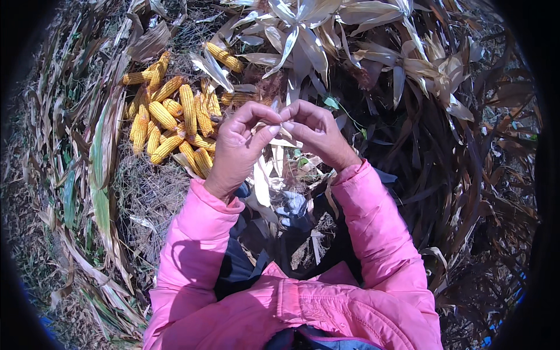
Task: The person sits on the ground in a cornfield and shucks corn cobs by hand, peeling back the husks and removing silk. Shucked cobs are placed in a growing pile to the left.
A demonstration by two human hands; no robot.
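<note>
My left hand [238, 143] and my right hand [322, 133] meet in front of me, thumbs and forefingers pinched and nearly touching. A small pale bit shows between the fingertips, too small to name. Just left of my left hand lies a heap of husked yellow corn cobs [163, 114]. One more cob [224, 56] rests apart at the top of the heap. Below my hands hangs or lies a pale strip of dry husk [262, 185]; I cannot tell whether it touches my fingers.
A grey glove-like cloth [293, 205] lies between my legs. Dry opened husks [303, 38] spread along the far side. Dry stalks and leaves [102, 163] line the left, a green one among them. Brown, shaded leaves [431, 169] cover the right.
</note>
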